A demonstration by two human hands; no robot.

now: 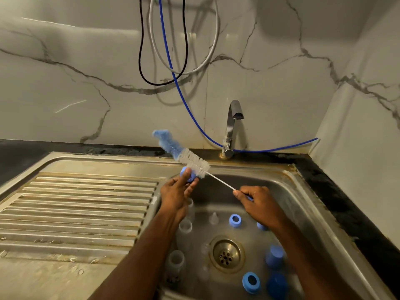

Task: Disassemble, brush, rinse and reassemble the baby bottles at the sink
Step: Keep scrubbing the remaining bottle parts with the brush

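Bottle ring (187,174), small, light, likely wet-slick, is pinched above the sink (303,191) by the left hand (176,190); the right hand (255,202) clamps the flexible brush (186,155) wire near its handle.

Drainboard (75,204) left of sink (287,191); tap (231,128) behind it; bottles (176,259), rings (251,282), caps (274,256) in basin around drain (226,253).

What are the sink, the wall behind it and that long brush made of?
The sink looks like stainless steel: dull grey sheen, pressed drainer ribs, brownish staining. The wall looks like glossy marble or marble-look tile: white with grey veins and reflections. The brush, held by the right hand, has white bristles, a blue, seemingly sponge tip and a thin stem, probably twisted wire.
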